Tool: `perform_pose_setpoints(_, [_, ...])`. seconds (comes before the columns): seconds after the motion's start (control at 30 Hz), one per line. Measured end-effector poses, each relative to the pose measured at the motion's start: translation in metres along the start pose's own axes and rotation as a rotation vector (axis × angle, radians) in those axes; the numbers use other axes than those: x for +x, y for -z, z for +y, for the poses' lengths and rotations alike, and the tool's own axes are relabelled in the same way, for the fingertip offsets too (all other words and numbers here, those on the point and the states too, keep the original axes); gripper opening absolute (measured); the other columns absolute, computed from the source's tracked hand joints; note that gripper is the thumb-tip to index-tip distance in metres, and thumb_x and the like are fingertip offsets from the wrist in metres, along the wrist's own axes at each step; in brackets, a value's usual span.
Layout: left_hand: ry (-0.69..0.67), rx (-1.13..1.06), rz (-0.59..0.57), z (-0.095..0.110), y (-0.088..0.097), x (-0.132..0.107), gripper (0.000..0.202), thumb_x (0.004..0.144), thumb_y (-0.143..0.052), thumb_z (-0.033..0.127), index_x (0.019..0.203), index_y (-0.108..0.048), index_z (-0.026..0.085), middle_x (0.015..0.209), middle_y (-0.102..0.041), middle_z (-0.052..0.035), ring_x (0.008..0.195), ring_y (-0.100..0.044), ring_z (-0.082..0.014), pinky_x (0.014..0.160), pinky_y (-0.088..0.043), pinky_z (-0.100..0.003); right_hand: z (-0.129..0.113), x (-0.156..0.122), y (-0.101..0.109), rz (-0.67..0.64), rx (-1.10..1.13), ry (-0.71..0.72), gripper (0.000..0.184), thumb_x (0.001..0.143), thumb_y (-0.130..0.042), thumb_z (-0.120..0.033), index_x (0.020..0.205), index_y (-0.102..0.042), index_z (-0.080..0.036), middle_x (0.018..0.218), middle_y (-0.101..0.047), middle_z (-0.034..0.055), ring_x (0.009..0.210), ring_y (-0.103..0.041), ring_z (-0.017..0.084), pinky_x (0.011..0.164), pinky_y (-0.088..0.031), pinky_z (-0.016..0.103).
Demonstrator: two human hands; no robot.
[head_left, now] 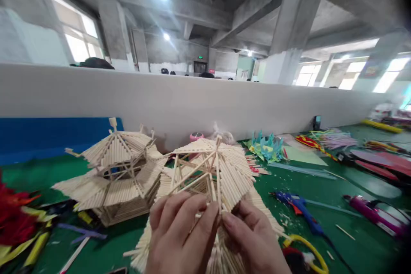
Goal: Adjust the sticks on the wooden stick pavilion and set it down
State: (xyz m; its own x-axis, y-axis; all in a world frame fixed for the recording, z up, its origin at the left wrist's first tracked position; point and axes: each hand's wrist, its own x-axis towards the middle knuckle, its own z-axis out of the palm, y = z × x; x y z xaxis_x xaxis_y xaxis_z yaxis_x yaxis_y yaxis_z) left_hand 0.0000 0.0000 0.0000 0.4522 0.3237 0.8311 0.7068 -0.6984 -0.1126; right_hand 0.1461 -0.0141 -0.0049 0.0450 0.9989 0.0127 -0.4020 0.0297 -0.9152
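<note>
A pavilion model [236, 175] made of thin wooden sticks stands right before me. Part of its upper roof is covered with close-laid sticks, while the left and front show bare ribs. My left hand [184, 233] is closed, its fingertips at the lower front edge of this roof. Beside it, my right hand [257, 237] pinches the same edge between thumb and fingers, close to the end of a rib. Whatever small piece lies between the fingertips is hidden. A second stick pavilion [123, 152], with two roof tiers, stands to the left.
A blue glue gun [298, 207] lies on the green table [324, 231] to the right, near a purple tool [374, 214] and a yellow ring [310, 248]. Blue folded paper [263, 145] sits behind. Red material [16, 212] lies left. A white partition [180, 102] closes the back.
</note>
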Motion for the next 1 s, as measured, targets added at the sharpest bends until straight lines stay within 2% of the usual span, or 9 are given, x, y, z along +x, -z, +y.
perform_pose_setpoints(0.17, [0.012, -0.038, 0.076, 0.003, -0.004, 0.004, 0.018, 0.081, -0.052, 0.014, 0.093, -0.066, 0.015, 0.084, -0.062, -0.0089, 0.084, -0.050, -0.0254, 0.075, -0.034, -0.043, 0.008, 0.001, 0.000, 0.005, 0.099, -0.004, 0.038, 0.057, -0.075, -0.043, 0.056, -0.052, -0.013, 0.048, -0.050, -0.0042, 0.041, -0.033, 0.000, 0.039, -0.020, 0.014])
perform_pose_setpoints(0.33, [-0.006, -0.039, 0.054, 0.003, -0.002, 0.004, 0.023, 0.083, -0.046, 0.010, 0.096, -0.064, 0.015, 0.084, -0.062, -0.0072, 0.083, -0.051, -0.0238, 0.075, -0.035, -0.043, 0.007, 0.000, -0.001, 0.038, 0.153, -0.070, 0.035, 0.054, -0.078, -0.040, 0.063, -0.059, -0.011, 0.043, -0.048, -0.0060, 0.038, -0.030, -0.001, 0.038, -0.018, 0.013])
perform_pose_setpoints(0.57, [-0.031, -0.028, 0.021, 0.003, 0.001, 0.007, 0.024, 0.082, -0.044, 0.009, 0.096, -0.063, 0.013, 0.085, -0.059, -0.0057, 0.082, -0.049, -0.0226, 0.075, -0.035, -0.043, 0.009, 0.000, -0.002, 0.058, 0.174, -0.067, 0.034, 0.054, -0.077, -0.039, 0.059, -0.058, -0.012, 0.046, -0.053, -0.0037, 0.039, -0.039, 0.001, 0.040, -0.026, 0.014])
perform_pose_setpoints(0.73, [-0.013, -0.029, 0.013, 0.003, 0.002, 0.006, 0.023, 0.082, -0.046, 0.010, 0.097, -0.063, 0.014, 0.085, -0.060, -0.0057, 0.083, -0.049, -0.0230, 0.075, -0.035, -0.043, 0.009, 0.000, -0.004, 0.068, 0.200, -0.080, 0.033, 0.053, -0.078, -0.038, 0.064, -0.061, -0.011, 0.045, -0.051, -0.0053, 0.037, -0.035, -0.001, 0.039, -0.023, 0.013])
perform_pose_setpoints(0.9, [-0.010, -0.036, 0.016, 0.003, 0.001, 0.006, 0.022, 0.081, -0.048, 0.009, 0.095, -0.064, 0.014, 0.085, -0.061, -0.0056, 0.083, -0.050, -0.0226, 0.076, -0.036, -0.043, 0.018, 0.001, -0.001, 0.086, 0.212, -0.087, 0.035, 0.052, -0.077, -0.040, 0.058, -0.058, -0.012, 0.048, -0.052, -0.0035, 0.044, -0.041, 0.003, 0.043, -0.028, 0.015])
perform_pose_setpoints(1.0, [-0.008, -0.045, 0.014, 0.004, 0.001, 0.008, 0.021, 0.081, -0.048, 0.009, 0.093, -0.064, 0.014, 0.085, -0.060, -0.0057, 0.083, -0.050, -0.0223, 0.076, -0.036, -0.043, 0.021, 0.003, 0.001, 0.084, 0.193, -0.086, 0.035, 0.053, -0.077, -0.041, 0.059, -0.058, -0.012, 0.049, -0.052, -0.0032, 0.043, -0.039, 0.003, 0.042, -0.027, 0.015])
